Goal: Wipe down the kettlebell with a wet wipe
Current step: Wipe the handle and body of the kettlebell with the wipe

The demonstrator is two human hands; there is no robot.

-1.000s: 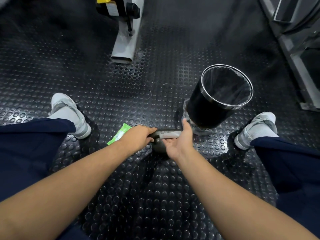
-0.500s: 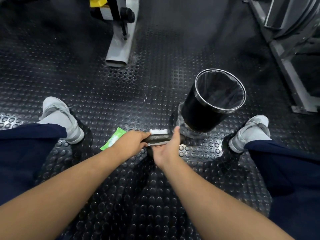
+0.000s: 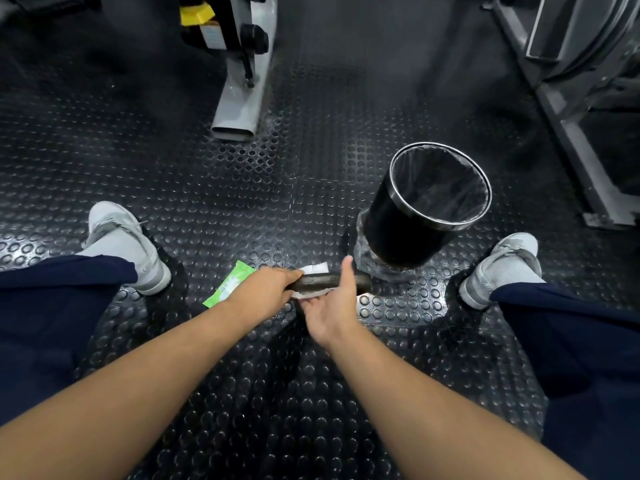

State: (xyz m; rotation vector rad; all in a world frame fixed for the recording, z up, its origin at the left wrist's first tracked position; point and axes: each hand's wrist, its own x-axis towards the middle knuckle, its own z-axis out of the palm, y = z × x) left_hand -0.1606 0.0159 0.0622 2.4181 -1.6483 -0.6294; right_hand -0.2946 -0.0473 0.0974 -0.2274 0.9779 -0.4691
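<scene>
The dark kettlebell (image 3: 320,282) stands on the studded floor between my feet; only its handle shows, the body hidden under my hands. My left hand (image 3: 265,289) grips the handle's left end. My right hand (image 3: 332,303) wraps the handle from below with a white wet wipe (image 3: 313,269) folded around the bar, its edges sticking out above and below the handle, thumb up over the top.
A green wipes packet (image 3: 228,289) lies on the floor left of the kettlebell. A black lined bin (image 3: 426,209) stands just right of it. My grey shoes (image 3: 121,244) (image 3: 498,268) flank the spot. A machine's grey foot (image 3: 239,109) and a frame (image 3: 571,140) stand beyond.
My right hand has slid left along the handle with the wipe, which now shows above and below the bar. The view has shifted slightly; my left hand keeps its grip.
</scene>
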